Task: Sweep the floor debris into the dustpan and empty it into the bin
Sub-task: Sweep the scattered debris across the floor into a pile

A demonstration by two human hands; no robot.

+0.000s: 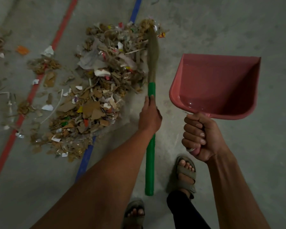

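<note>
Left hand (149,114) clasps the stiff green-handled broom (150,142) beside light, loose debris (96,90), while right hand (201,138) clenches the empty dustpan (218,86) handle.

The left hand (149,115) is extended toward twelve o'clock on a bare, outstretched forearm, its fingers wrapped round the green broom handle (150,162), knuckles turned up. The right hand (201,138) is raised at about two o'clock from the left, clenched in a fist round the dustpan handle (196,151), fingernails facing the camera, forearm bare. Two sandalled feet are seen at six o'clock
</note>
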